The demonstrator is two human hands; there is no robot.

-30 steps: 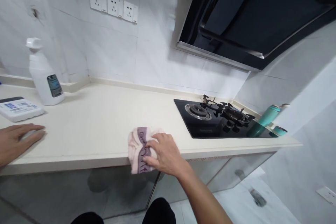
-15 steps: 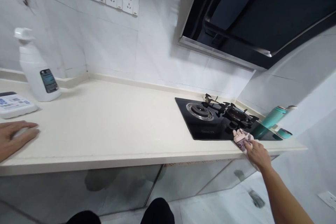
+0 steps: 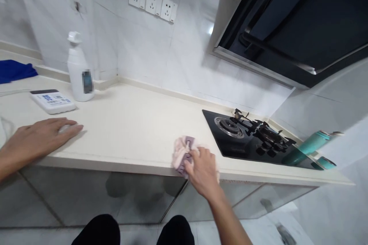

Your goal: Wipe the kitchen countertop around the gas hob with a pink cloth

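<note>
My right hand grips a crumpled pink-and-purple cloth at the front edge of the cream countertop, left of the gas hob. Part of the cloth hangs over the edge. Toward the left, my left hand lies on the counter with its fingers stretched out and the thumb apart. A pale patch shows between thumb and fingers; I cannot make out what it is. Just behind that hand lies a white device with a printed label, and a white spray bottle stands upright beside it.
Pan supports sit on the hob, with a burner at its left. A green cylinder is at the far right. Overhead, a black range hood juts out. A blue cloth lies far left. Cabinet doors are below.
My right hand has moved left with the cloth, from the hob's front edge to the counter edge. The view has swung left, bringing the blue cloth and more of my left hand into sight.
</note>
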